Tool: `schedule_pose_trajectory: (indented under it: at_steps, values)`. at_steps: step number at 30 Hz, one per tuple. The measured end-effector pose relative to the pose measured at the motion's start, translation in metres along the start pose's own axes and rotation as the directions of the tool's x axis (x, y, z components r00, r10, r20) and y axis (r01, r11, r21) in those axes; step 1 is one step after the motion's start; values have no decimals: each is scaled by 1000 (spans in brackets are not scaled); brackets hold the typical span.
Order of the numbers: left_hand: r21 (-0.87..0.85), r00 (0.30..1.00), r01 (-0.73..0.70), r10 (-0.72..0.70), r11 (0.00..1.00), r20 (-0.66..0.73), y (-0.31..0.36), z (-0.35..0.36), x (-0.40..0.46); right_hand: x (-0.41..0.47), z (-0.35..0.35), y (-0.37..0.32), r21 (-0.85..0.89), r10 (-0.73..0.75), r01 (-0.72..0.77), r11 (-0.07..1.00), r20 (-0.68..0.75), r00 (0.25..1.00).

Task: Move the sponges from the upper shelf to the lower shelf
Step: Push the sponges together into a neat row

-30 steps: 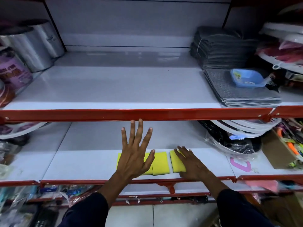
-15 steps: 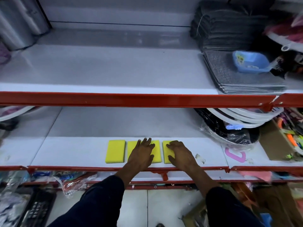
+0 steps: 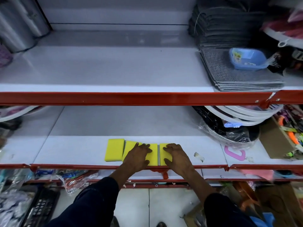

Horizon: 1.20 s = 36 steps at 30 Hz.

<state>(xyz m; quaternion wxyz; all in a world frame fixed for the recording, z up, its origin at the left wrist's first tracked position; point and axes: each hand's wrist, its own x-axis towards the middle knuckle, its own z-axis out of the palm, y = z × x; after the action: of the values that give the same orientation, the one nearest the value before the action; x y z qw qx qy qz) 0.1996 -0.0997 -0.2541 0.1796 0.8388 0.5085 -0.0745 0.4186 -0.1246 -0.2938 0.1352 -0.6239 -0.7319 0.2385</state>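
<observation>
Four yellow sponges lie in one row on the lower shelf (image 3: 73, 149), near its red front edge. The first sponge (image 3: 114, 149), at the far left, is free and nothing touches it. The second sponge (image 3: 128, 148) lies just beside it, a little tilted, and the third sponge (image 3: 153, 157) follows. The fourth sponge (image 3: 162, 154) is at the right end, with a thin gap to the third.

The left hand (image 3: 138, 157) lies flat, palm down, over the second and third sponges. Its fingers (image 3: 144, 146) are stretched out and a little spread, pointing to the back of the shelf; they press on top and do not close around anything. The right hand (image 3: 177, 157) lies in the same way on the fourth sponge, and its fingers (image 3: 170, 147) are spread flat on the yellow surface, the thumb at the near edge of the sponge. Both wrists cross the red front edge, and both forearms come up from below in dark sleeves.

The upper shelf (image 3: 106, 68) carries no sponge in its middle part. At its right stand two stacks of grey mats (image 3: 229, 76), and one blue plastic tray (image 3: 246, 58) rests on the front stack.
</observation>
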Motion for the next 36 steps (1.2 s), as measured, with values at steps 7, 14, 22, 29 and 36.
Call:
schedule_pose_trajectory:
  at_steps: [7,14,22,29,36]
  values:
    - [19,1000,0,1,1000,-29,7,-3,-2,0,1,-7,8,-4,4,1000,11,1000]
    - [-55,997,-30,26,998,-67,-1,-3,-7,3,-6,-16,-56,16,-13,998,47,999]
    - [-140,977,203,-209,969,-32,-33,-17,-15,7,-3,-42,-123,32,-25,992,53,998]
    - [-117,975,222,-221,968,24,-42,-10,-20,9,-3,-50,-195,60,-38,980,105,993]
    - [-175,978,205,-206,963,12,-44,-4,-18,8,-3,-58,-218,82,-56,974,111,990]
